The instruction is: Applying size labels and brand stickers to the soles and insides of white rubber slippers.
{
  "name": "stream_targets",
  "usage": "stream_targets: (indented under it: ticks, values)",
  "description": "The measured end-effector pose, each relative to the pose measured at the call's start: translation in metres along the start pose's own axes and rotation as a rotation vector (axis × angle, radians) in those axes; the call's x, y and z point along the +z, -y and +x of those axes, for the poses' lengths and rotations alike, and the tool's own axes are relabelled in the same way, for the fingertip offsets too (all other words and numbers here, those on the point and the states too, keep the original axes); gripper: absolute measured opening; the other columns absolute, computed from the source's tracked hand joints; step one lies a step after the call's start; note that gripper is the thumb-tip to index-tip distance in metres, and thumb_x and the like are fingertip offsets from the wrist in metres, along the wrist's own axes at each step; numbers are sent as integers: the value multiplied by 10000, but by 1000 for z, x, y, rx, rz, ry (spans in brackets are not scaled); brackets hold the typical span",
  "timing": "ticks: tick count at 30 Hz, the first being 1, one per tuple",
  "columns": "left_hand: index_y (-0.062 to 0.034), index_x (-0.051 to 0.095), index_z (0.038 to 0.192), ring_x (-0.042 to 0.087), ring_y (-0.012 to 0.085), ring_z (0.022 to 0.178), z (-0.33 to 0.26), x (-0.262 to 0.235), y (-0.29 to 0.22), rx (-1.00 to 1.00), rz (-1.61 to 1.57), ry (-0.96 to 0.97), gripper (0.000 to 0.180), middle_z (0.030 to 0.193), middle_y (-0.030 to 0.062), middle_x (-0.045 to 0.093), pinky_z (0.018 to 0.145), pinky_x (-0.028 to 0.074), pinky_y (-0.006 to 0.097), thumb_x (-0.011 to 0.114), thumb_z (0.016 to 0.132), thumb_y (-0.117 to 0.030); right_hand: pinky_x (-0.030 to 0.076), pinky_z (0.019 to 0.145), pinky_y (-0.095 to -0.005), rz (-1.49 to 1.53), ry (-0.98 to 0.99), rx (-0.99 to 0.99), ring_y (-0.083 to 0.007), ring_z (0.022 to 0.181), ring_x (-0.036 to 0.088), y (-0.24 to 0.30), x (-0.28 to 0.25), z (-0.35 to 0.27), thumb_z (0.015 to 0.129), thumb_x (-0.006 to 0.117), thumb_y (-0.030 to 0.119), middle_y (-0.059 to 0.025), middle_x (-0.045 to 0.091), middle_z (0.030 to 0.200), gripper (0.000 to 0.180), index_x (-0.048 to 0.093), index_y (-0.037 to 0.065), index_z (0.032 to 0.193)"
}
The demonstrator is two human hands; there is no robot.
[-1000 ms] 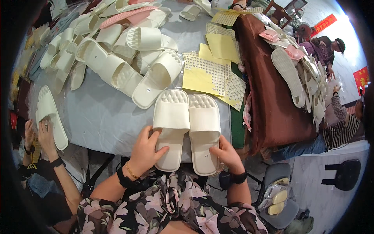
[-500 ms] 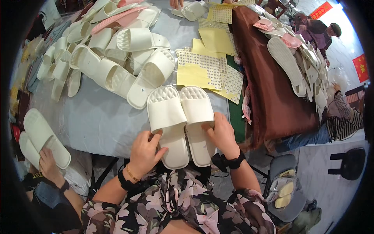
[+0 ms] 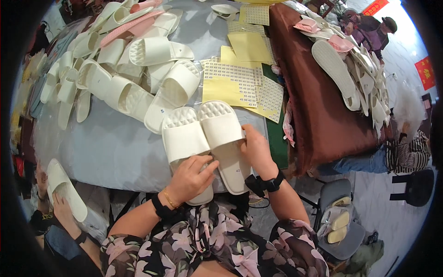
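Observation:
Two white open-toe slippers with quilted footbeds lie side by side before me, toes pointing away. My right hand grips the outer side of the right slipper, its thumb inside below the strap. A small printed label shows on that slipper's heel. Across the footbed of the left slipper lies my left hand, its fingers bent and bunched near the gap between the two. Whatever those fingertips may pinch is too small to make out. The hand hides part of the left slipper's heel.
White slippers and a pink one are heaped at the left of the grey-covered table. Yellow label sheets lie beyond my pair. More slippers cover the brown cloth at right. A co-worker's hand holds a slipper at left.
My left hand has moved from the left slipper's outer side to over its footbed, fingers drawing together. Both slippers have shifted slightly left. At left, the co-worker's slipper has turned.

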State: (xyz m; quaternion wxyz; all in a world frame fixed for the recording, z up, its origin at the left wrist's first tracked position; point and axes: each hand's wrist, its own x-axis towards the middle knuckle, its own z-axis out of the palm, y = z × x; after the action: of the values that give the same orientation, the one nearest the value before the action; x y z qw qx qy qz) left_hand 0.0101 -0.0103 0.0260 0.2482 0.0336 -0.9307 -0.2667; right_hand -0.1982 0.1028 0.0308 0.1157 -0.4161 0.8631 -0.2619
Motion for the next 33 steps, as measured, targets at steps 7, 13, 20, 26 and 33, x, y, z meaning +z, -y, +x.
stream_targets:
  ticks: [7,13,20,26,33]
  values:
    - [-112,628,1202,503,239,1182,4,14,2,78,104,109,461,1312,71,551,980,416,401,711,783,-287,514,677,-368,289,228,40,-283,732,654,-19,-21,-3,838,600,46,-186,665,825,368,578,0,1202]
    - [-118,641,1168,504,237,1174,4,19,2,52,181,107,457,1285,58,568,994,399,392,716,781,-349,489,651,-272,376,1,102,-127,698,606,-56,-37,18,846,624,53,-91,672,797,247,653,-24,1078]
    - [-105,636,1135,511,236,1160,8,22,0,17,188,69,450,1215,55,589,963,405,382,707,790,-385,506,661,-301,223,-149,107,-173,708,652,-64,-38,50,830,633,60,-117,693,796,180,686,-8,988]
    - [-81,622,1114,501,240,1174,9,23,-1,5,205,76,453,1206,63,587,964,400,381,696,803,-402,522,678,-339,165,-258,9,-243,720,671,-63,-19,73,817,638,51,-161,685,803,136,685,1,934]
    - [-74,617,1124,496,251,1172,8,24,-1,-11,196,86,464,1207,66,580,985,385,397,699,803,-400,514,692,-353,128,-217,-93,-281,751,647,-64,-7,85,804,658,35,-159,636,848,134,664,7,935]
